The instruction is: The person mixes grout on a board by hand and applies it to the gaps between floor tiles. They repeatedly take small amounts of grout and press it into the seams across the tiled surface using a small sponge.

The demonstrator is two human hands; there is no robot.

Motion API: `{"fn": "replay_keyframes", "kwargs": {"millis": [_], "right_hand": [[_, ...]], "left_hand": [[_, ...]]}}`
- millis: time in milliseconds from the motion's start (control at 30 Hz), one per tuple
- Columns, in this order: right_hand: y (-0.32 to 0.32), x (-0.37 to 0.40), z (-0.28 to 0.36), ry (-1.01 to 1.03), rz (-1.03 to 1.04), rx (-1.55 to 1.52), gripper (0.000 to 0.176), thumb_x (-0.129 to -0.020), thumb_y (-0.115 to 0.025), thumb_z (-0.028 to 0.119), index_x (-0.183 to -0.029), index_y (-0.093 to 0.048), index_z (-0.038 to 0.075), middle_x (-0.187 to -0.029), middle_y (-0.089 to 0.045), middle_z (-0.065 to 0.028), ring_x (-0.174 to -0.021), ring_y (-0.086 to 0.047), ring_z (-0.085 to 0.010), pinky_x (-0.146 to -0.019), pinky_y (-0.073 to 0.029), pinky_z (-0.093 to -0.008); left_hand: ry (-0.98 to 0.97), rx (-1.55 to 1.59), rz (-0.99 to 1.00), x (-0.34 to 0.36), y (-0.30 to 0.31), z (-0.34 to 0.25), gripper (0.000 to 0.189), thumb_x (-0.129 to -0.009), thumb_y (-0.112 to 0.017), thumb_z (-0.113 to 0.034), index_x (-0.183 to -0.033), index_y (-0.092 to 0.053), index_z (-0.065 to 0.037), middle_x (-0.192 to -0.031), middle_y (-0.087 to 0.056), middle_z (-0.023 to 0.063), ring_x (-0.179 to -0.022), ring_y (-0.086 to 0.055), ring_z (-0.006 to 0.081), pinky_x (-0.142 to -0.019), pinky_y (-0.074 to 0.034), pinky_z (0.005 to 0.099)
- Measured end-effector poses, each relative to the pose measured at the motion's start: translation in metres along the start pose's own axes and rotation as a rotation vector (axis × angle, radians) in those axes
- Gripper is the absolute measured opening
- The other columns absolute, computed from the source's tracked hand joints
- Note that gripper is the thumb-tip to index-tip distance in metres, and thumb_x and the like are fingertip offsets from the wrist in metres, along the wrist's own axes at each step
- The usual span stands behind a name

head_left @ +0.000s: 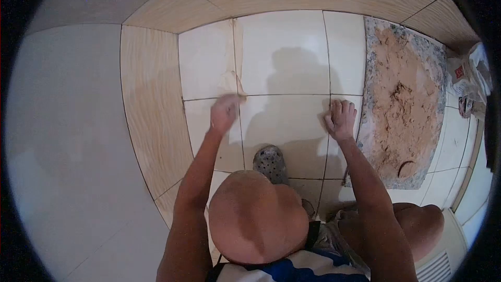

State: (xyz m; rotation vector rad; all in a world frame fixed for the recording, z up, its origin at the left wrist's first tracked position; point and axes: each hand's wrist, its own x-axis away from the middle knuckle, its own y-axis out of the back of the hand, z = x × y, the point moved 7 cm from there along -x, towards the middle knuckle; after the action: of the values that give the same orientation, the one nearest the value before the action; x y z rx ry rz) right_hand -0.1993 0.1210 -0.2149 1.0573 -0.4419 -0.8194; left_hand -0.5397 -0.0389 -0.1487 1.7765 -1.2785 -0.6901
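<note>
Left hand (224, 114) and right hand (342, 119) curled, contents unclear; paste (230, 79) beyond left fingertips looks soft, best scooped low.

The floor tiles (284, 52) in the middle of the frame look smooth and faintly glossy, like glazed ceramic, with thin dark joints. A smear of damp-looking paste (229, 81) dulls the surface at centre left. The border tiles (151, 94) along the left and top carry wavy, wood-like streaks. The wall (68, 109) at far left looks smooth and mostly matt. At right, the mortar (404, 94) is rough, crumbly and matt, spread on a speckled, stained sheet (371, 55) whose material is unclear. The bag (472, 70) at upper right looks like thin, crinkled plastic. The perforated shoe (270, 163) at lower centre looks like matt moulded foam or rubber, speckled with dirt.
</note>
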Motion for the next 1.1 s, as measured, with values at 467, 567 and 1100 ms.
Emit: {"fn": "replay_keyframes", "kwargs": {"millis": [467, 567, 1100], "right_hand": [[-0.003, -0.001, 0.002, -0.003, -0.004, 0.020, 0.047, -0.077, -0.060, 0.033, -0.115, -0.055, 0.005, -0.104, -0.049, -0.0158, -0.097, -0.046, -0.0339, -0.079, -0.037, -0.0487], [-0.005, 0.000, -0.004, -0.019, -0.016, 0.023, 0.048, -0.077, -0.060, 0.033, -0.115, -0.054, 0.005, -0.104, -0.049, -0.0160, -0.097, -0.045, -0.0341, -0.079, -0.037, -0.0489], [-0.001, 0.001, 0.000, -0.004, -0.013, -0.022, 0.049, -0.077, -0.060, 0.030, -0.115, -0.053, 0.001, -0.106, -0.048, -0.0174, -0.096, -0.045, -0.0359, -0.079, -0.036, -0.0498]], "left_hand": [[0.314, 0.136, -0.235, 0.039, -0.013, -0.007, 0.025, -0.087, -0.056, -0.005, -0.109, -0.068, -0.005, -0.104, -0.068, 0.0184, -0.096, -0.066, 0.0356, -0.087, -0.051, 0.0381], [0.376, 0.117, -0.264, 0.012, 0.014, 0.025, 0.024, -0.091, -0.056, -0.010, -0.112, -0.068, -0.005, -0.105, -0.069, 0.0180, -0.095, -0.068, 0.0310, -0.086, -0.052, 0.0359], [-0.099, 0.111, 0.233, -0.025, 0.013, 0.013, 0.031, -0.082, -0.054, -0.001, -0.107, -0.070, -0.010, -0.109, -0.069, 0.0131, -0.104, -0.063, 0.0328, -0.097, -0.047, 0.0401]]}}
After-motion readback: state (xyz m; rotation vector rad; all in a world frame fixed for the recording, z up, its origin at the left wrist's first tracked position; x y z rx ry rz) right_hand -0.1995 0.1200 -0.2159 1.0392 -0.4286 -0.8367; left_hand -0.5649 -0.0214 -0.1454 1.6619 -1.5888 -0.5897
